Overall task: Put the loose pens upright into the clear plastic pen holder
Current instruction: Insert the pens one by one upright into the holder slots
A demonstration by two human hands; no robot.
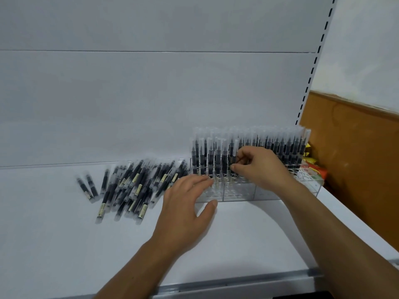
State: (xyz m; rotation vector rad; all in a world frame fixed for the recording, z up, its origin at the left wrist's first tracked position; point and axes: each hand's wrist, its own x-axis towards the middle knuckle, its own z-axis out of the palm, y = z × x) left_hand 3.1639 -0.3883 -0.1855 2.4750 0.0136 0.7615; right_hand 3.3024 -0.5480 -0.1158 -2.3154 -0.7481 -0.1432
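A clear plastic pen holder (241, 192) stands on the white shelf against the back panel, right of centre. Several black pens with clear caps (278, 145) stand upright in its back rows. A heap of loose pens (133, 184) lies on the shelf to its left. My right hand (259, 167) pinches an upright pen (232, 156) in the front filled row of the holder. My left hand (185, 203) has straight fingers that touch the holder's front left corner, thumb spread along its front edge.
The white shelf (64, 244) ends in a grey front rail (237, 283). A slotted upright (313, 67) bounds the back panel on the right. Colourful packets (313, 167) lie behind the holder's right end, in front of an orange-brown wall (356, 158).
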